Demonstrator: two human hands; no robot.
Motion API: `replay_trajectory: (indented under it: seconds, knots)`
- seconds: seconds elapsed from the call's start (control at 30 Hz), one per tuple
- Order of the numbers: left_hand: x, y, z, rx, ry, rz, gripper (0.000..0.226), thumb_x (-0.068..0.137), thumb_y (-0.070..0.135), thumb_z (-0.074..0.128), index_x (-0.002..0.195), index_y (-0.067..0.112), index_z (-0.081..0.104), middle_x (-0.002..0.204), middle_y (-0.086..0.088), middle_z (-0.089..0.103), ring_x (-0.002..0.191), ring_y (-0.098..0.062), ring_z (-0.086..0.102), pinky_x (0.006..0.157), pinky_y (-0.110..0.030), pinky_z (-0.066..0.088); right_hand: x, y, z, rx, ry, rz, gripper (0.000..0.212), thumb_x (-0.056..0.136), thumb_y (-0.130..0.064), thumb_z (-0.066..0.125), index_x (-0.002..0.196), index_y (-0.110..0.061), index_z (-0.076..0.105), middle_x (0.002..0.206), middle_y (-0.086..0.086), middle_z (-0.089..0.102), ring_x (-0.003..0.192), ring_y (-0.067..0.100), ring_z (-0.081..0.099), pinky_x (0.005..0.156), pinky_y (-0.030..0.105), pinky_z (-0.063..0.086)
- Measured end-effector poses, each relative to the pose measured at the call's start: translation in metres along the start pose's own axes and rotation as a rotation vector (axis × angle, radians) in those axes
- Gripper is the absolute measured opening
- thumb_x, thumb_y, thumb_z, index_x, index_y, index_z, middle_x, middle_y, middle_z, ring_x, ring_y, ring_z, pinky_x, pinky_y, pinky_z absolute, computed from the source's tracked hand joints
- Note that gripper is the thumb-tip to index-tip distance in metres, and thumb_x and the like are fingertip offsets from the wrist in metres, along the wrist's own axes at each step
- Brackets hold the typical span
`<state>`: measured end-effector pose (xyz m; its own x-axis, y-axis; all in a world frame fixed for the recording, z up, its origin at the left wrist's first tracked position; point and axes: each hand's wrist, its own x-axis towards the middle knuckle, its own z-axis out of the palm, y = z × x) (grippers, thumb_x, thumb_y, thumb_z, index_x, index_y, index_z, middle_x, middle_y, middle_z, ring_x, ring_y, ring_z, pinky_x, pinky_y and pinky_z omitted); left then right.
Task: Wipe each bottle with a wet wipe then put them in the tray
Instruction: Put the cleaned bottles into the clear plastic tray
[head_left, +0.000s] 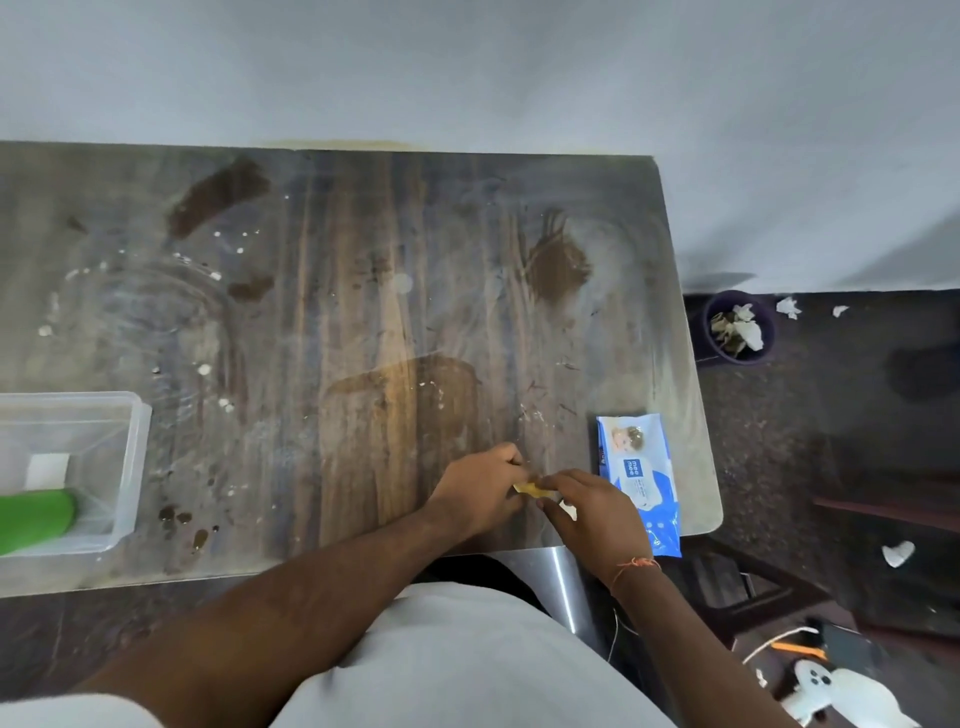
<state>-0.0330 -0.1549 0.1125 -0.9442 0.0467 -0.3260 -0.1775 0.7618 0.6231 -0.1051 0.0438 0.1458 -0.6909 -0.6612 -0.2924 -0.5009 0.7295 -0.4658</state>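
Head view, nearest: left hand (480, 491) and right hand (592, 512) pinching one small yellowish scrap (527, 488), identity unclear. Beside them, one wipes pack (641, 478). Far left, one clear tray (122, 467) with one green bottle (34, 519), both cut off.

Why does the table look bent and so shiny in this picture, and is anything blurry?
Head view: the wide-angle lens bows the table edges; soft light glares off its smeared top, brightest mid-table. The two hands, left hand and right hand, look slightly soft where the fingers pinch a small yellowish scrap. The wipes pack print is partly legible; the tray is cut off at the left.
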Motion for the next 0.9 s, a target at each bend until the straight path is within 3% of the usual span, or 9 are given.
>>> replay_trajectory:
  seconds: [0.23,0.37,0.47,0.53,0.6,0.7,0.8,0.9]
  knots:
    - [-0.021,-0.014,-0.023,0.052,0.122,-0.054,0.031,0.101,0.062,0.052,0.113,0.040,0.071,0.086,0.012,0.051,0.084,-0.015,0.064,0.063,-0.027,0.037,0.022,-0.025,0.000,0.068,0.086,-0.084,0.015,0.094,-0.029,0.077,0.108,-0.032,0.077,0.101,-0.013,0.073,0.080,0.013,0.070,0.070,0.031,0.059]
    - [-0.045,-0.033,-0.043,0.072,0.255,-0.100,0.041,0.100,0.066,0.048,0.126,0.044,0.071,0.098,0.010,0.073,0.090,-0.015,0.069,0.066,-0.029,0.050,0.041,-0.053,-0.001,0.101,0.097,-0.190,0.016,0.094,-0.031,0.075,0.110,-0.033,0.078,0.103,-0.014,0.072,0.082,0.012,0.069,0.070,0.029,0.059]
    - [-0.069,-0.049,-0.056,0.056,0.343,-0.165,0.051,0.097,0.073,0.043,0.135,0.049,0.066,0.104,0.008,0.076,0.091,-0.015,0.071,0.070,-0.032,0.056,0.055,-0.080,0.000,0.132,0.088,-0.274,0.016,0.095,-0.030,0.076,0.110,-0.034,0.077,0.103,-0.015,0.071,0.080,0.007,0.066,0.070,0.020,0.053]
    - [-0.089,-0.060,-0.065,0.007,0.422,-0.208,0.046,0.098,0.069,0.052,0.136,0.049,0.067,0.106,0.011,0.077,0.094,-0.012,0.071,0.071,-0.029,0.056,0.063,-0.102,0.001,0.155,0.058,-0.328,0.015,0.094,-0.029,0.079,0.109,-0.034,0.077,0.105,-0.018,0.069,0.078,0.003,0.064,0.069,0.013,0.051]
    - [-0.111,-0.071,-0.071,-0.032,0.505,-0.260,0.039,0.098,0.064,0.061,0.130,0.045,0.072,0.108,0.012,0.079,0.093,-0.009,0.072,0.071,-0.026,0.055,0.073,-0.123,0.005,0.198,0.006,-0.375,0.017,0.095,-0.032,0.078,0.111,-0.035,0.077,0.109,-0.021,0.069,0.081,0.002,0.066,0.069,0.018,0.054]
    - [-0.144,-0.089,-0.074,-0.049,0.564,-0.330,0.043,0.098,0.068,0.055,0.122,0.039,0.077,0.101,0.009,0.079,0.087,-0.012,0.071,0.070,-0.032,0.057,0.087,-0.152,0.016,0.216,-0.070,-0.438,0.020,0.096,-0.036,0.075,0.116,-0.036,0.077,0.111,-0.023,0.068,0.087,0.001,0.067,0.072,0.024,0.057]
    - [-0.178,-0.103,-0.078,-0.152,0.661,-0.377,0.037,0.094,0.059,0.063,0.125,0.043,0.076,0.090,0.008,0.076,0.075,-0.009,0.064,0.061,-0.022,0.041,0.097,-0.183,0.030,0.226,-0.124,-0.485,0.020,0.096,-0.035,0.075,0.116,-0.038,0.078,0.110,-0.023,0.069,0.087,0.002,0.067,0.073,0.027,0.057]
    - [-0.214,-0.121,-0.083,-0.271,0.705,-0.456,0.037,0.094,0.059,0.068,0.128,0.046,0.073,0.087,0.014,0.073,0.073,-0.003,0.061,0.063,-0.024,0.045,0.102,-0.222,0.045,0.252,-0.177,-0.525,0.022,0.095,-0.034,0.076,0.116,-0.040,0.077,0.105,-0.023,0.072,0.085,0.004,0.069,0.074,0.029,0.057]
